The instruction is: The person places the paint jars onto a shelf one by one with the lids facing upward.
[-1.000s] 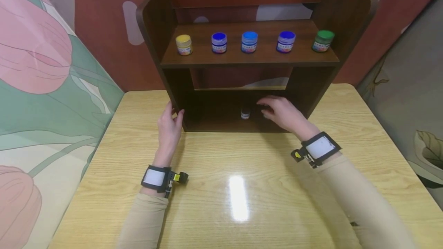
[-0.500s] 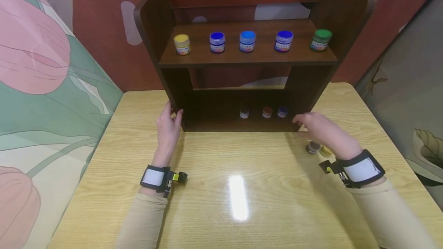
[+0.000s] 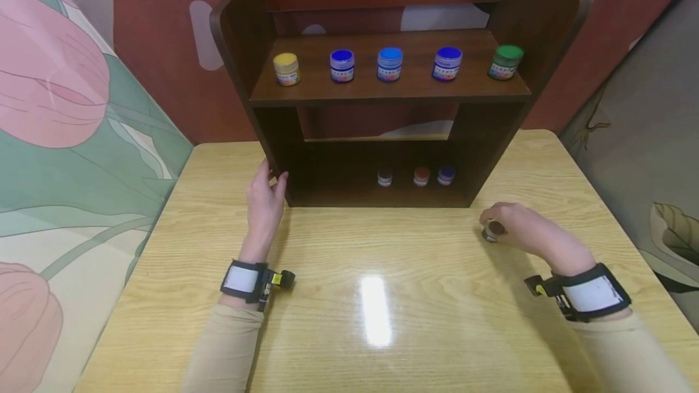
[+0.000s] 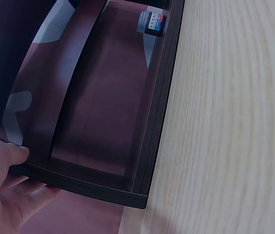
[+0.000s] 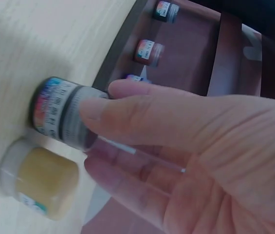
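Observation:
My left hand (image 3: 264,202) grips the left side panel of the dark brown wooden shelf (image 3: 390,102); in the left wrist view its thumb (image 4: 18,155) lies on one face of the panel and the fingers on the other. Right of the shelf, my right hand (image 3: 526,229) pinches a dark paint jar (image 3: 493,231) by its lid, thumb on the near side. In the right wrist view this jar (image 5: 62,109) has a white label with colourful print. A yellow paint jar (image 5: 47,183) stands close beside it on the table, hidden by the hand in the head view.
The upper tier holds a yellow jar (image 3: 286,70), several blue ones and a green jar (image 3: 505,62). Below stand a black jar (image 3: 384,178), a reddish-brown jar (image 3: 421,176) and a dark blue jar (image 3: 445,176). The shelf stands at the back of the wooden table (image 3: 327,296).
My right hand has left the lower tier, moving right and toward me to the dark jar on the table, which it now pinches. The left hand keeps its grip on the shelf.

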The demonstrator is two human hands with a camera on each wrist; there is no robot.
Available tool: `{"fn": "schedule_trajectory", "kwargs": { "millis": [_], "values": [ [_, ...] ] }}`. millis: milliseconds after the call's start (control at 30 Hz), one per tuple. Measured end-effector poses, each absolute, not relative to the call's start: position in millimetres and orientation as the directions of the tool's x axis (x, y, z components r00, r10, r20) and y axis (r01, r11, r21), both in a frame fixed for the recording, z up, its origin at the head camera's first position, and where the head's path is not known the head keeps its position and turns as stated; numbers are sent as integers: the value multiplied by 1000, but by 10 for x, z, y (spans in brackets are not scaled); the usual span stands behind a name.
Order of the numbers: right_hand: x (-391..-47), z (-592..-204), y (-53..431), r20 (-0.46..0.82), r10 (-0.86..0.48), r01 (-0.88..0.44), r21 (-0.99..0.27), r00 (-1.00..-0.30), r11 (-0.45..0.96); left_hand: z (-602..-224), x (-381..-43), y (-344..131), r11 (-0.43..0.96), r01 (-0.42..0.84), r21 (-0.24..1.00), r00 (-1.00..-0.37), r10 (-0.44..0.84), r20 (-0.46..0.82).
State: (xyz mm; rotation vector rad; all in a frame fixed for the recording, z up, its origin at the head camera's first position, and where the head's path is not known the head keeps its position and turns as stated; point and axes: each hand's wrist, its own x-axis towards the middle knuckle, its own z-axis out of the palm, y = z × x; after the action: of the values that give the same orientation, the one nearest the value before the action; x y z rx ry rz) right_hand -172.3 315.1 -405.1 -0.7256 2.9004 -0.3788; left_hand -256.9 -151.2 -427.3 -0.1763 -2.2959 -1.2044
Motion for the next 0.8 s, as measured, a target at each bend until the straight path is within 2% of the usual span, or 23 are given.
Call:
{"fn": "schedule_trajectory", "kwargs": {
  "millis": [533,800],
  "values": [
    [-1701,-4164,3191,29,-502,-492,-259,-864,831,-4266,-2566,-1514,601,337,725,-854,-130,504],
    [-1721,-4067,3046,100,-524,-530,-272,-846,804,-4265,-2564,-1517,583,343,736,-856,-128,501]
  ]
}}
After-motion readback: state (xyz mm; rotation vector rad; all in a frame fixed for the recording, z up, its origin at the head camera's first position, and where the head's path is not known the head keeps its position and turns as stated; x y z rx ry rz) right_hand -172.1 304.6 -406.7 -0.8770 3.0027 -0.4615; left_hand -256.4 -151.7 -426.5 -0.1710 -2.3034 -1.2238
